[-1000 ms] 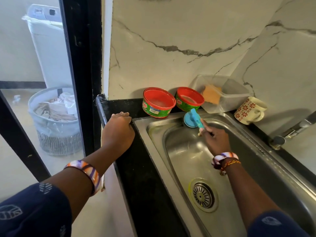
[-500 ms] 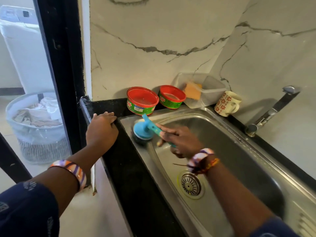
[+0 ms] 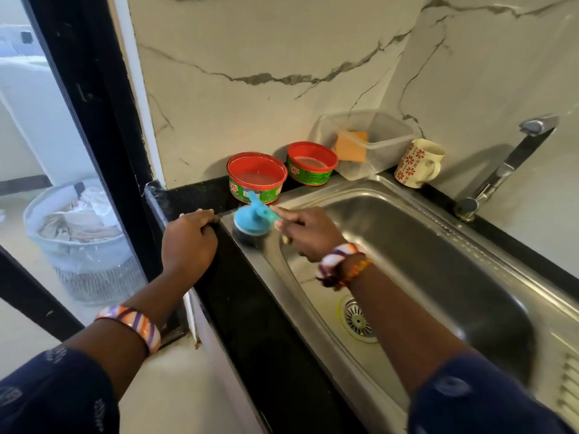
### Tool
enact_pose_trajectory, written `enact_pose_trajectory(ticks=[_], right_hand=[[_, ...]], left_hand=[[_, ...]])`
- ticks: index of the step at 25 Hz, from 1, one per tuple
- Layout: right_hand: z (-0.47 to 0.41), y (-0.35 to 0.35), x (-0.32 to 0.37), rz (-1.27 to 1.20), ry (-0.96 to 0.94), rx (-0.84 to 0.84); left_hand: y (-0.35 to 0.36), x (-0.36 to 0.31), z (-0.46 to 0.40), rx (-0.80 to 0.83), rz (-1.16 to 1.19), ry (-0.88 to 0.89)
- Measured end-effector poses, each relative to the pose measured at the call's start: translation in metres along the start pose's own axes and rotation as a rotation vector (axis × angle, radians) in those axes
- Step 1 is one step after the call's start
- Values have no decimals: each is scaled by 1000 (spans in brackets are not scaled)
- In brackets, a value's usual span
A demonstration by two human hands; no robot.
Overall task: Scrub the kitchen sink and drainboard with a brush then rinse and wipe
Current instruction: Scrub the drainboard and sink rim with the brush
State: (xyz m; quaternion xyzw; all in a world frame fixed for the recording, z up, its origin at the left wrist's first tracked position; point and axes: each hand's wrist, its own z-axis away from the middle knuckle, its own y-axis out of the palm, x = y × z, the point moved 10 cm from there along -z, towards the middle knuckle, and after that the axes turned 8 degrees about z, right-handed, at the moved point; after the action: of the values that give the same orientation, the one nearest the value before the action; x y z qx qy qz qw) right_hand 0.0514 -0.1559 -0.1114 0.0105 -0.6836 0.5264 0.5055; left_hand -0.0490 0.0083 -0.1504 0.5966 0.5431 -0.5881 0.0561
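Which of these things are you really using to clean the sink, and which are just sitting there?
In use:
right hand gripping the blue brush
sink, its corner rim under the brush
left hand resting on the black counter

Just sitting there:
two red tubs
clear box holding an orange sponge
flowered mug
tap

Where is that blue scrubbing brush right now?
The blue brush sits on the sink's far left rim corner, gripped by the right hand, just in front of the nearer red-lidded tub.
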Motion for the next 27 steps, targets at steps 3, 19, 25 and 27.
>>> enact_pose_trajectory(ticks=[3, 19, 25, 27], right_hand=[[-2, 10, -1, -43, -35, 32], [5, -8, -28, 101, -145, 10], [-52, -82, -100, 217, -83, -126], [-59, -133, -138, 212, 40, -284]], left_hand=[[1, -1, 0, 4, -16, 13], [19, -87, -26, 171, -235, 362], [56, -165, -86, 245, -238, 494], [88, -186, -105, 349, -267, 545]])
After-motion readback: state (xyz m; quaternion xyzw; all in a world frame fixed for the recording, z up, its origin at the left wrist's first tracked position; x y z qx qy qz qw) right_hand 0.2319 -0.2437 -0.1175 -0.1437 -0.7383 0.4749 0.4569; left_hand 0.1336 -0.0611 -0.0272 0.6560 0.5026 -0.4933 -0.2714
